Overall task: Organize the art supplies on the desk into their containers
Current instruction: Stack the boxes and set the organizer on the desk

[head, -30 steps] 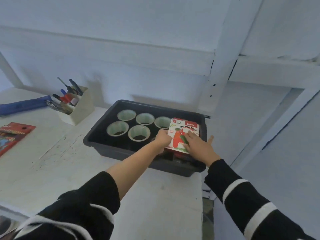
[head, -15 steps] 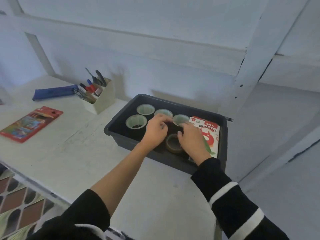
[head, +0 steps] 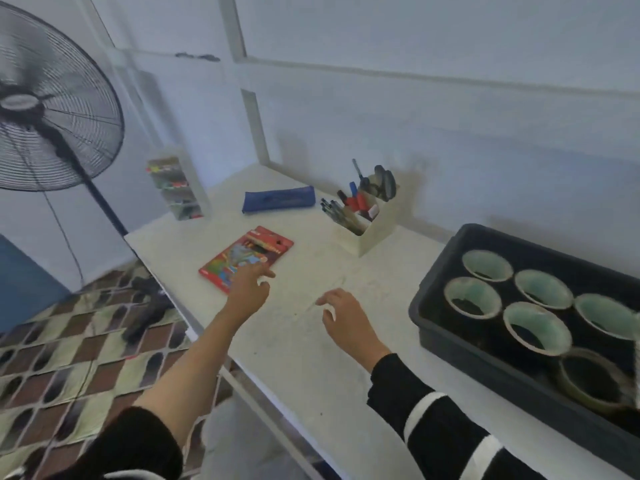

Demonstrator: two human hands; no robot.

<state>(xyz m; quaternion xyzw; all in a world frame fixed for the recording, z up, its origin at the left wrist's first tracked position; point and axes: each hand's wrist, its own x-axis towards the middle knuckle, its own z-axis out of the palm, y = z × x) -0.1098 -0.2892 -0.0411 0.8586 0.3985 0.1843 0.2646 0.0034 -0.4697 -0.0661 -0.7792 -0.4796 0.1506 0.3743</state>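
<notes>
A red flat box of colouring pencils (head: 247,256) lies on the white desk (head: 311,341) at the left. My left hand (head: 248,287) hovers at its near edge, fingers loosely spread, holding nothing. My right hand (head: 341,311) hangs over the bare desk to the right, fingers relaxed and empty. A black tray (head: 446,271) at the right holds several rolls of tape (head: 535,327). A blue pencil case (head: 278,199) lies further back.
A cream pen holder (head: 372,223) full of pens and markers stands behind the middle of the desk. A clear drawer unit (head: 178,188) sits at the far left corner. A black standing fan (head: 45,102) is left of the desk, above a patterned floor.
Both hands have left the black tray and moved left over the desk; the view has swung left, so the tray now sits at the right and the oil pastel box is out of sight.
</notes>
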